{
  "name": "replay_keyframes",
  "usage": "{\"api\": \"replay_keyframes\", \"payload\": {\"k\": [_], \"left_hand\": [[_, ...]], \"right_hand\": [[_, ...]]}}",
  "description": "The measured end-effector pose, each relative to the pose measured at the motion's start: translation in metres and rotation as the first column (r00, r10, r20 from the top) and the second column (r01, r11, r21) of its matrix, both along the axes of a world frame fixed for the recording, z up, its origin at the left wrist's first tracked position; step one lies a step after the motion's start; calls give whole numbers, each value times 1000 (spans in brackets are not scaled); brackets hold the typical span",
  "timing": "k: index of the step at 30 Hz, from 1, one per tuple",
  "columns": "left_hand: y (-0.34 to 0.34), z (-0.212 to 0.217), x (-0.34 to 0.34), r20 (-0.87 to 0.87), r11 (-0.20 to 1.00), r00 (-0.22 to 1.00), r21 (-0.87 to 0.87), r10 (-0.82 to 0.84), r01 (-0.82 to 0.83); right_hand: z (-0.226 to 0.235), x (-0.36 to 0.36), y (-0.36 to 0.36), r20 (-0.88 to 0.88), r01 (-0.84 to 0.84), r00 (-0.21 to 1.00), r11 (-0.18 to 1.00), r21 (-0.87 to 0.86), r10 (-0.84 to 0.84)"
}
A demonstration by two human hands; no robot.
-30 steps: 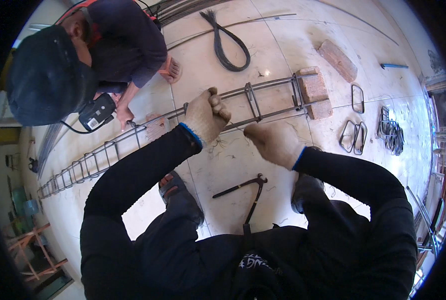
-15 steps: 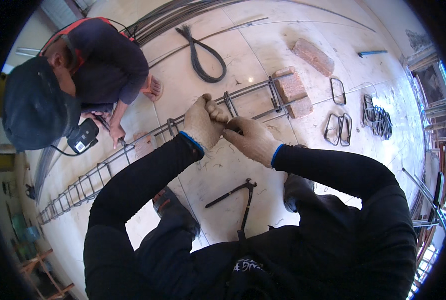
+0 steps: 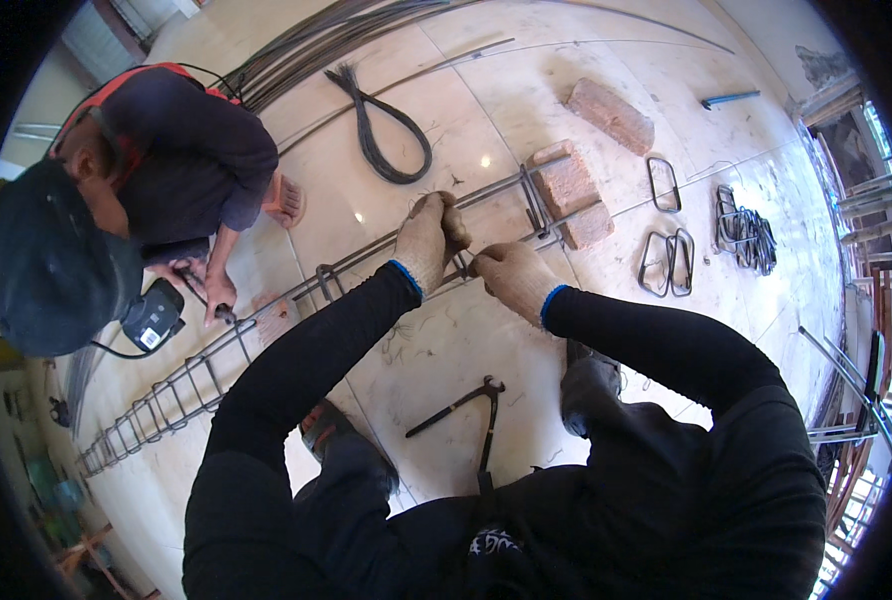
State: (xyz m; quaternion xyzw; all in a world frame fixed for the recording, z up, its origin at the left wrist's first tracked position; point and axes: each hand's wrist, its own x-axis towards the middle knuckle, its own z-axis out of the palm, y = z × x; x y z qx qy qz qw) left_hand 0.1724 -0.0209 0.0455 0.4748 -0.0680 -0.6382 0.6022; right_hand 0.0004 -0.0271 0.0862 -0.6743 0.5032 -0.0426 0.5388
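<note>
A long rebar cage [image 3: 331, 278] of thin bars with rectangular stirrups runs from the lower left to the upper right. Over one stirrup, my gloved left hand [image 3: 429, 240] is closed; fine strands of tie wire stick out around it. My gloved right hand [image 3: 519, 281] pinches at the stirrup's near corner, its fingertips close to the left hand. What sits in that pinch is too small to make out. On the floor between my feet lie end-cutting pincers [image 3: 488, 390] with their black handles spread.
Bricks [image 3: 566, 180] prop the cage's right end; another brick [image 3: 611, 117] lies beyond. A wire coil [image 3: 396, 140] is ahead. Loose stirrups [image 3: 746, 235] are piled at the right, near a blue-handled tool [image 3: 731, 100]. At left, a crouching co-worker [image 3: 186, 150] works a tool on the cage.
My hands have come down onto the stirrup, and the left has turned over it. The view has shifted slightly. The co-worker's hand and tool remain at the cage.
</note>
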Motion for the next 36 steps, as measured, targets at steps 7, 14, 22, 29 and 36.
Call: {"api": "replay_keyframes", "payload": {"k": [7, 14, 22, 29, 36], "left_hand": [[-6, -7, 13, 814, 937, 500, 146, -297, 319], [-71, -2, -12, 977, 777, -208, 164, -44, 608], [-135, -48, -34, 969, 704, -54, 212, -240, 677], [-157, -53, -50, 940, 733, 10, 260, -342, 628], [-128, -59, -37, 975, 934, 213, -21, -59, 356]], "right_hand": [[-42, -35, -42, -1, 278, 960, 950, -142, -281], [-49, -105, -96, -189, 362, 901, 916, -171, -391], [-55, -137, -87, -297, -24, 952, 947, -321, -76], [-80, -137, -117, -604, -616, 737, 671, -414, 304], [-26, -128, -104, 72, 294, 906, 741, 603, -418]]}}
